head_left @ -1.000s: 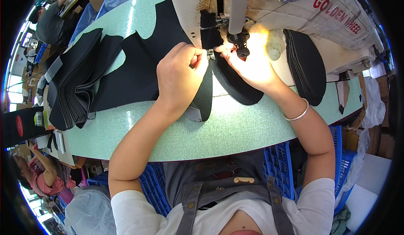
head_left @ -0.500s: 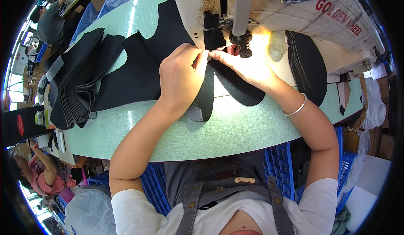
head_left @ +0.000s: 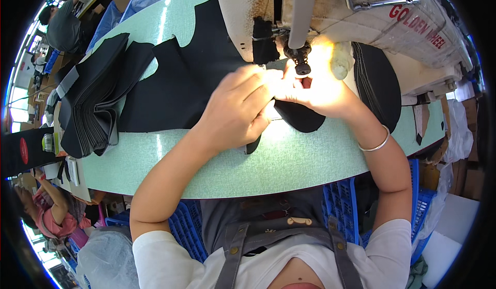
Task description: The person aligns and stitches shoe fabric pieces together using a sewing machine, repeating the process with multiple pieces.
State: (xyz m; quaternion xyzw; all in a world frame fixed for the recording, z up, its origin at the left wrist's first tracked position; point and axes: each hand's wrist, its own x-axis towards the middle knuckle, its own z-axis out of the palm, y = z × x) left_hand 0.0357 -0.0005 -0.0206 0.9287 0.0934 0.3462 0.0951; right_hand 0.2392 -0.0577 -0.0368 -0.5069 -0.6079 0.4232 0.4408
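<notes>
Black fabric pieces [head_left: 170, 92] lie across the pale green table [head_left: 206, 178] and run under the sewing machine's head [head_left: 248, 15]. My left hand [head_left: 240, 105] is closed on the black fabric, its fingers curled and the thumb below them; the exact grip is hidden. Just right of it, fingertips close to the left hand's, my right hand [head_left: 323, 92] pinches the fabric beneath the machine's dark presser part [head_left: 298, 61]. Lamp glare washes out those fingers. A rounded black flap [head_left: 300, 117] hangs toward me below the right hand.
A folded stack of black pieces [head_left: 95, 103] lies at the left. More layered black pieces [head_left: 380, 87] rest right of the machine. Blue plastic crates [head_left: 341, 206] stand below the table's front edge. Other people [head_left: 64, 28] are at the far left.
My left hand has moved right and toward me, its fingers now curled lower over the fabric. My right hand has shifted slightly right and nearer to me. The flap has moved little.
</notes>
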